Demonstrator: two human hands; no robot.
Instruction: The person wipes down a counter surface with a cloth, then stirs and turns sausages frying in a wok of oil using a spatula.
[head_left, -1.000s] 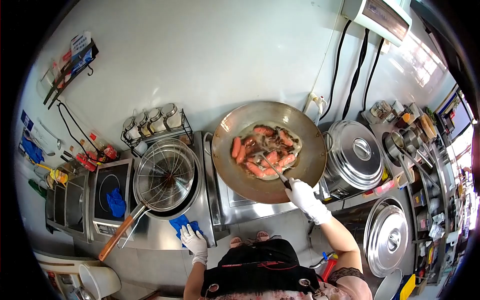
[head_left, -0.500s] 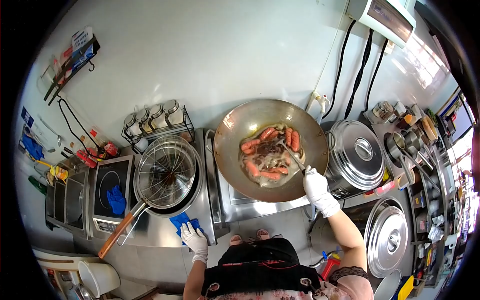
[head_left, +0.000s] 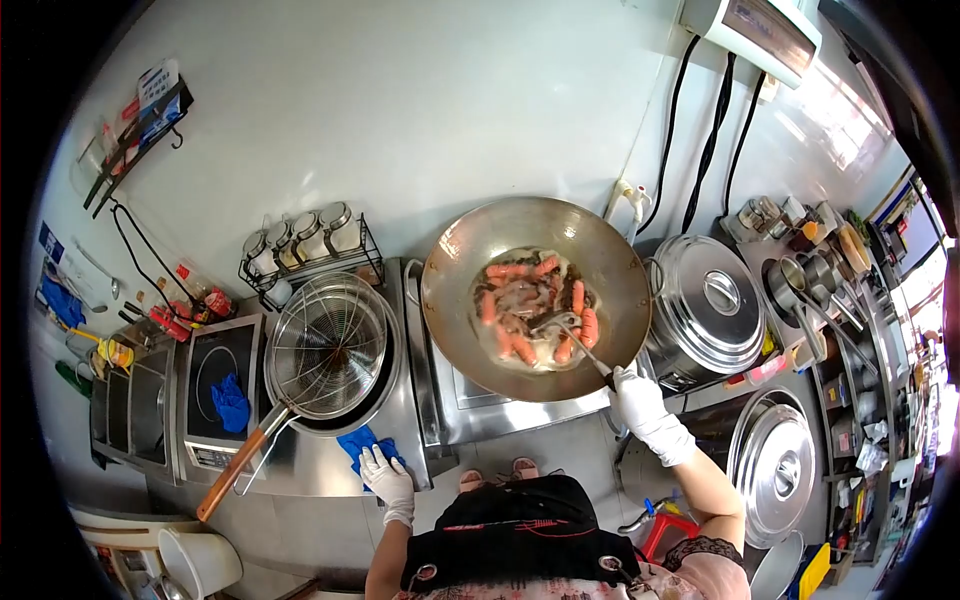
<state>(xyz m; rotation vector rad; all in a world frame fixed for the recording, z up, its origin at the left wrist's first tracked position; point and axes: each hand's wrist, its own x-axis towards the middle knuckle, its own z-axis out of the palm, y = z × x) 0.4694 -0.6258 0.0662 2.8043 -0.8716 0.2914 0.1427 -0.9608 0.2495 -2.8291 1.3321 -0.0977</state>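
My right hand (head_left: 648,410), in a white glove, is closed around the handle of a metal ladle (head_left: 592,358). The ladle's head lies low in a wide steel wok (head_left: 450,330), partly covered by bubbling, foamy liquid. Several reddish, scored sausages (head_left: 523,348) float around it, with darker bits among them. My left hand (head_left: 388,480), gloved too, lies with fingers stretched out on a blue cloth (head_left: 362,441) at the counter's front edge. Left of the wok, a wire strainer (head_left: 335,310) with a wooden handle rests across a dark-rimmed pot (head_left: 375,405).
A lidded steel pot (head_left: 715,300) stands close to the wok's right side. Behind the strainer, a rack holds several spice jars (head_left: 308,235). An induction cooktop (head_left: 207,365) with another blue cloth (head_left: 230,403) is farther left. Another large lid (head_left: 778,475) is at lower right.
The ladle's head has moved toward the wok's near side, and the sausages have shifted around in the liquid. My right hand has lowered slightly. My left hand stays on the cloth.
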